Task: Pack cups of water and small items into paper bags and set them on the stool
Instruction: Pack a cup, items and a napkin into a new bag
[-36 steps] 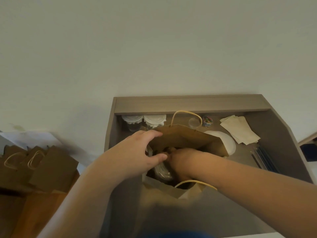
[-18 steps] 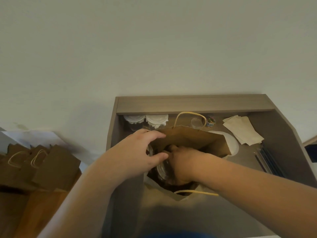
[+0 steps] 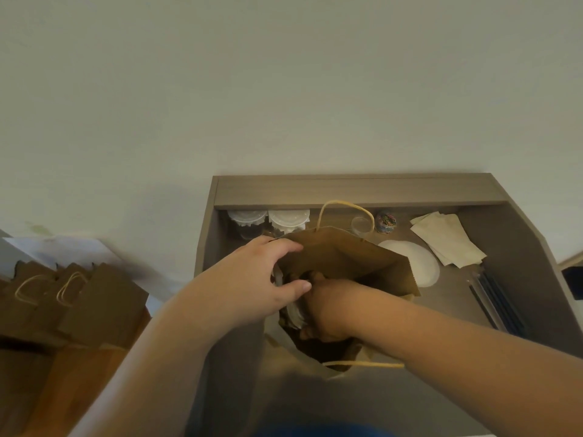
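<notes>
A brown paper bag (image 3: 347, 260) with twine handles stands open on the grey desk (image 3: 448, 307). My left hand (image 3: 255, 285) grips the bag's left rim, fingers over the edge and thumb inside. My right hand (image 3: 328, 310) is deep inside the bag, curled around a lidded clear cup (image 3: 295, 312) of which only a pale edge shows. Two more lidded cups (image 3: 268, 220) stand at the back of the desk.
On the desk lie a small clear cup (image 3: 361, 225), a jar of colourful clips (image 3: 385, 221), a white round lid (image 3: 413, 266), folded paper napkins (image 3: 448, 239) and dark straws (image 3: 495, 304). Several packed paper bags (image 3: 72, 298) stand on a wooden stool at left.
My right hand has sunk a little deeper into the bag with the cup. My left hand keeps its hold on the rim.
</notes>
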A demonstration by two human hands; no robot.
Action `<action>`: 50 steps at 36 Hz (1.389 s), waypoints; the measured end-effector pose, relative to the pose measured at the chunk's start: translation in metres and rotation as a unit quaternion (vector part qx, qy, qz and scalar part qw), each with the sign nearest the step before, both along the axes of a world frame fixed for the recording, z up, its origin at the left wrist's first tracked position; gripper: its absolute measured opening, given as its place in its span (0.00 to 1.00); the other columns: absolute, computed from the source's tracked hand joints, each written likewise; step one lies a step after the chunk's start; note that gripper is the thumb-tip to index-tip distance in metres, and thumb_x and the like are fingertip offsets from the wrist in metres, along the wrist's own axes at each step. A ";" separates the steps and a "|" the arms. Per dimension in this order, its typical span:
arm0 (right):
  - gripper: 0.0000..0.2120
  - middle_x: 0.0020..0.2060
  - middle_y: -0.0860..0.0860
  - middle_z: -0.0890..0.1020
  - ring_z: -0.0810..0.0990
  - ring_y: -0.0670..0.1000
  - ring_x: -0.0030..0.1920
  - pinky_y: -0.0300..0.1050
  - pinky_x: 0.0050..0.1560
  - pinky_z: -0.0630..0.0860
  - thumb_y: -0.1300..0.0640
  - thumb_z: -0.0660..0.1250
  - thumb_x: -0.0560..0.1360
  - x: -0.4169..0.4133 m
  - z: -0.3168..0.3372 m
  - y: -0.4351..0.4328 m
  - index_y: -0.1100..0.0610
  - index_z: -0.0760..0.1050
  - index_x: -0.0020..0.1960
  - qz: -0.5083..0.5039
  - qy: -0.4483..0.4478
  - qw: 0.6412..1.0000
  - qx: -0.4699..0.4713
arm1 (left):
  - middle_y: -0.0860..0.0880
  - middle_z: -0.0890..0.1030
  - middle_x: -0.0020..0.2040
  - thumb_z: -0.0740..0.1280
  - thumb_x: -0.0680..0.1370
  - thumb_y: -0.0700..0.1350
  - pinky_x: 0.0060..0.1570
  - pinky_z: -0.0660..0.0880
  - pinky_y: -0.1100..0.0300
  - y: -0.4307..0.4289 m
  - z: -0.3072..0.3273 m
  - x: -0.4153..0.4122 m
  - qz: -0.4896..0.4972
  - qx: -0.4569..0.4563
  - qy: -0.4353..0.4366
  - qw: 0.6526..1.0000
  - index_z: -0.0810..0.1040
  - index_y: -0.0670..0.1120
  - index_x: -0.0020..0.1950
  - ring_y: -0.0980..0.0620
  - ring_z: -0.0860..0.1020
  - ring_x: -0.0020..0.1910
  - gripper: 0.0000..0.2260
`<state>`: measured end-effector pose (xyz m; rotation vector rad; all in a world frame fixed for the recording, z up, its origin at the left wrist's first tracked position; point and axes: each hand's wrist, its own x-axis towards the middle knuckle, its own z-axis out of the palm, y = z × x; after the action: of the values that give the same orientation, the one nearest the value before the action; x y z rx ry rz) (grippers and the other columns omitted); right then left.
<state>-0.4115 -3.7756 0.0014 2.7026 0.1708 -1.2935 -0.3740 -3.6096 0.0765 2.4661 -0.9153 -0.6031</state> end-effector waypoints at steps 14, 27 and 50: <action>0.43 0.76 0.55 0.67 0.75 0.61 0.68 0.58 0.67 0.77 0.38 0.69 0.78 -0.005 0.009 -0.006 0.44 0.50 0.84 -0.077 -0.031 0.995 0.056 | 0.61 0.69 0.73 0.68 0.79 0.65 0.67 0.74 0.59 0.004 0.003 -0.001 0.009 -0.007 -0.014 1.000 0.66 0.64 0.77 0.59 0.72 0.66 0.28; 0.45 0.76 0.54 0.66 0.73 0.62 0.71 0.60 0.69 0.76 0.37 0.74 0.75 -0.011 0.020 -0.001 0.42 0.54 0.84 -0.063 -0.084 0.993 0.046 | 0.61 0.70 0.73 0.68 0.79 0.64 0.67 0.76 0.57 0.004 0.003 -0.001 0.011 -0.007 -0.017 1.000 0.67 0.64 0.76 0.59 0.75 0.62 0.27; 0.43 0.70 0.54 0.69 0.76 0.60 0.66 0.56 0.65 0.78 0.37 0.74 0.75 -0.018 0.026 -0.007 0.43 0.56 0.82 -0.079 -0.128 0.984 0.097 | 0.61 0.70 0.72 0.68 0.79 0.64 0.65 0.76 0.59 0.003 0.007 -0.002 0.017 -0.001 -0.025 1.000 0.69 0.63 0.75 0.58 0.75 0.58 0.25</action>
<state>-0.4297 -3.7830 0.0269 3.0740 0.0566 -0.9957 -0.3761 -3.6067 0.0833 2.4998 -0.8906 -0.5296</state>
